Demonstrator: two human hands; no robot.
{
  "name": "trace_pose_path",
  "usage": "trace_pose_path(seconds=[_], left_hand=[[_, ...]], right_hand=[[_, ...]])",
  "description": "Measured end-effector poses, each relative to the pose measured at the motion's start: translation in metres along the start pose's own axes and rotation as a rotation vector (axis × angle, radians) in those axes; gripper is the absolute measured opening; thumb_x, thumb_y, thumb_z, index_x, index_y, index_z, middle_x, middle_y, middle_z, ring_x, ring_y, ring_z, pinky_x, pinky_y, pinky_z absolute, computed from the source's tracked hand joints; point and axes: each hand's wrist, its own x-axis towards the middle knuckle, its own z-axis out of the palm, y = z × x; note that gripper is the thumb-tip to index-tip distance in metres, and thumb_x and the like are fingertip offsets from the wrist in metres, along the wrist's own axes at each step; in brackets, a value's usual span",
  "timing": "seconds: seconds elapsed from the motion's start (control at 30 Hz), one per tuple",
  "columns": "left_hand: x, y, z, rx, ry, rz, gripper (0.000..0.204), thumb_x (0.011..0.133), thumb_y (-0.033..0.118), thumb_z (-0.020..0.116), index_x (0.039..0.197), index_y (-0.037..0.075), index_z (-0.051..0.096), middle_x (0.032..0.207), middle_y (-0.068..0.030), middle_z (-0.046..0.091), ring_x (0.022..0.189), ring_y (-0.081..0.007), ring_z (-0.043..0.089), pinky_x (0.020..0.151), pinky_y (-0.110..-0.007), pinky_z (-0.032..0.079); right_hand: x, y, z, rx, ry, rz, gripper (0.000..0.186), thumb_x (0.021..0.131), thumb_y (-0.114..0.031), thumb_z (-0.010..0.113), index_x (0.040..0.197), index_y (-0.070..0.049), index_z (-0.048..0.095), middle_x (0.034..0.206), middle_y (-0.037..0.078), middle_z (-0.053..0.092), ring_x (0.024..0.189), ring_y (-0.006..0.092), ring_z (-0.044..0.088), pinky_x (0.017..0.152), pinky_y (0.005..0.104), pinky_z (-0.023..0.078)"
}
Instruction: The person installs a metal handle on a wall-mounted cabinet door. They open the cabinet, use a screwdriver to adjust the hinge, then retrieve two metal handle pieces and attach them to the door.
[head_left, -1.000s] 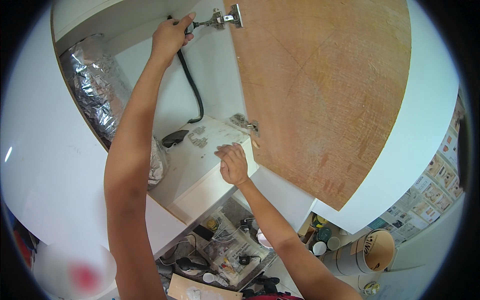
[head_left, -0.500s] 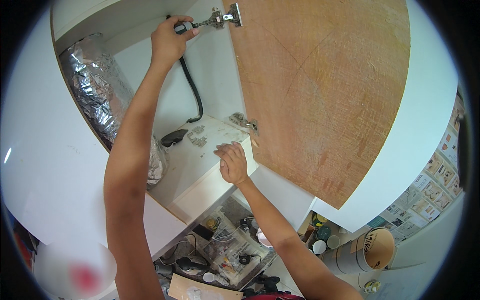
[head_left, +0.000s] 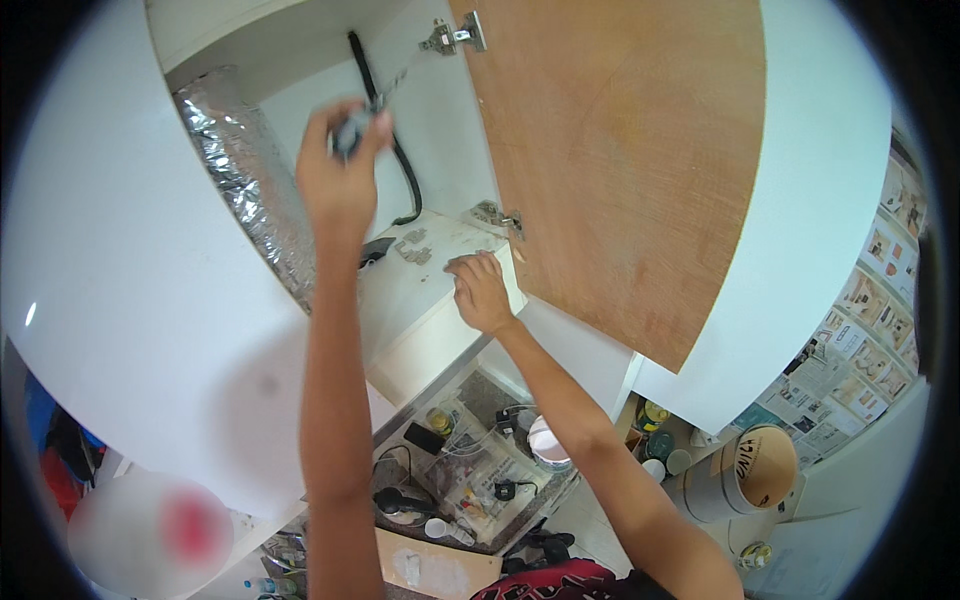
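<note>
Inside an open white wall cabinet, my left hand is closed around a screwdriver with a dark grey handle. Motion smears its shaft, which points up and to the right, apart from the upper hinge. That hinge and a lower hinge are on the brown-faced cabinet door, which stands open. My right hand rests on the cabinet floor's front edge below the lower hinge, its fingers loosely extended with nothing visible in them. Small metal plates lie beyond its fingertips.
A foil-wrapped duct runs down the cabinet's left side, and a black hose hangs at the back. Below is a cluttered counter with a phone, cables and a white tub. A wide roll and cans stand at lower right.
My left hand has drawn the screwdriver away from the upper hinge, down toward me. The right hand stays at the cabinet edge. The whole view has shifted slightly.
</note>
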Motion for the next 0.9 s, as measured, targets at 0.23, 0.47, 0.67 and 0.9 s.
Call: trace_pose_path(seconds=[0.23,0.47,0.67,0.9], left_hand=[[-0.307,0.046,-0.179,-0.466,-0.077,-0.821,0.033,0.097,0.007,0.074,0.124,0.005,0.055,0.123,-0.0162,0.066,0.097,-0.0234,0.071,0.082,-0.040,0.065],[-0.431,0.053,-0.210,-0.567,-0.101,-1.097,0.028,0.101,-0.001,0.066,0.125,0.004,0.052,0.127,-0.0169,0.066,0.101,-0.0261,0.073,0.083,-0.040,0.066],[-0.443,0.080,-0.246,-0.538,0.008,-1.094,0.027,0.102,0.003,0.067,0.125,0.008,0.054,0.130,-0.0178,0.067,0.103,-0.0255,0.074,0.084,-0.039,0.065],[-0.463,0.110,-0.277,-0.431,0.146,-1.085,0.024,0.103,0.005,0.066,0.124,0.010,0.055,0.127,-0.0145,0.068,0.100,-0.0219,0.072,0.081,-0.036,0.064]], right_hand=[[-0.075,-0.140,-0.270,-0.213,0.678,0.525,0.051,0.104,-0.027,0.053,0.145,0.002,0.047,0.153,0.021,0.048,0.145,0.0342,0.042,0.122,0.0489,0.030],[-0.076,-0.120,-0.276,-0.173,0.759,0.624,0.056,0.111,-0.033,0.054,0.153,0.002,0.046,0.138,0.022,0.060,0.128,0.0290,0.055,0.109,0.0401,0.042],[-0.100,-0.212,-0.231,-0.056,0.529,0.447,0.029,0.100,-0.018,0.071,0.120,0.003,0.071,0.099,0.012,0.066,0.087,0.0228,0.062,0.081,0.0361,0.050],[-0.028,-0.277,-0.092,0.399,0.244,0.284,0.034,0.087,-0.016,0.085,0.113,-0.003,0.068,0.092,0.011,0.063,0.075,0.0243,0.061,0.066,0.0352,0.051]])
